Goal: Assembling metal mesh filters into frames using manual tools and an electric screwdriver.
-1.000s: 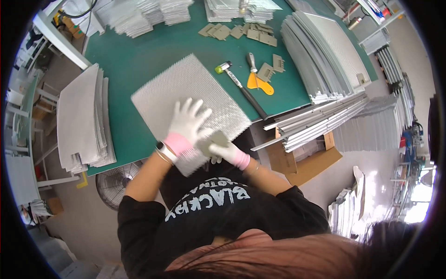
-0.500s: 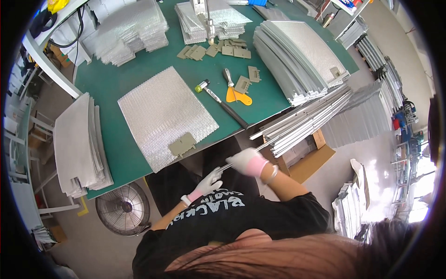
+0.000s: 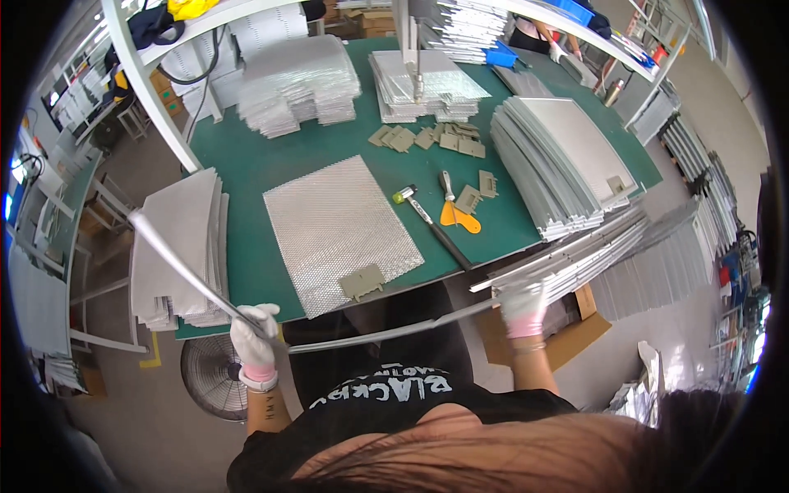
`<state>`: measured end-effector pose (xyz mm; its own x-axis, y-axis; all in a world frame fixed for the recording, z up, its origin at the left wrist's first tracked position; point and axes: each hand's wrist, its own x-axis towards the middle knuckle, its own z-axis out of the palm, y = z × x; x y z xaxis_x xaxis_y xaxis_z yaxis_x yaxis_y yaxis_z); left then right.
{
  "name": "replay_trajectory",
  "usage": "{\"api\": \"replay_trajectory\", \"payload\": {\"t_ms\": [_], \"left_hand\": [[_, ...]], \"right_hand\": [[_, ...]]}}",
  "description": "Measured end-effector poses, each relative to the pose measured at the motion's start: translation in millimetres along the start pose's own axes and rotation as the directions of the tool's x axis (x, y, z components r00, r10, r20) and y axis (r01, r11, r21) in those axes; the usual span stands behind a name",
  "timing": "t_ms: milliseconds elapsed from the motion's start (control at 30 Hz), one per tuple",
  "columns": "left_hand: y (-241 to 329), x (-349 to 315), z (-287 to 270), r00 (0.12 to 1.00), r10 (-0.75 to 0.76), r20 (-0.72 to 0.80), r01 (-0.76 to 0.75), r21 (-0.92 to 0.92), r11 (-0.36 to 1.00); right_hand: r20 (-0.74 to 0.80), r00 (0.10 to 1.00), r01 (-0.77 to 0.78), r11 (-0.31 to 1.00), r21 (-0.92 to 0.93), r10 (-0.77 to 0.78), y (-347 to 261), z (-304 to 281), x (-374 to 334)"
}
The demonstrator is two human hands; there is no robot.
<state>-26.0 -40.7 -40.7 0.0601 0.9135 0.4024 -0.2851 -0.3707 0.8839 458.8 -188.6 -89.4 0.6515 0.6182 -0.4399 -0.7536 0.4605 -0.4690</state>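
Observation:
My left hand, in a white glove with a pink cuff, is closed around a long thin metal strip. One length of it rises to the upper left past the hand, the other runs across in front of me to my right hand. The right hand, gloved alike, closes on that end beside the stacked metal strips; its fingers are partly blurred. On the green table before me lies a silver honeycomb mesh sheet, with a grey-green notched plate on its near corner.
A mallet, a scraper and a yellow spreader lie right of the mesh. Sheet stacks and framed panels flank it. Several small plates sit behind. Below are a fan and a cardboard box. A co-worker's hands show far right.
My hands have spread far apart, the left going left and the right going right. The strip now stretches between them. The view has tilted up, showing more of the table's far side.

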Motion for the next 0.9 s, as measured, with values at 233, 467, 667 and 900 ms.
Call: {"api": "replay_trajectory", "payload": {"t_ms": [233,467,667,900], "left_hand": [[-20,-58,5,0.943,-0.33,0.035,0.302,0.321,0.898],[-44,-127,15,0.816,-0.578,-0.008,0.571,0.163,0.805],[-24,-115,68,0.996,0.025,0.09,-0.091,0.877,0.472],[-150,-114,136,0.569,-0.549,0.612,0.81,-0.531,0.248]], "right_hand": [[0.666,0.716,0.208,0.975,0.082,-0.209,-63,152,-47],[0.554,0.759,-0.234,0.937,-0.258,0.342,104,197,21],[0.733,0.575,0.389,0.666,-0.636,0.364,152,120,67],[0.52,0.587,0.473,0.258,-0.842,0.621,121,95,-42]]}}
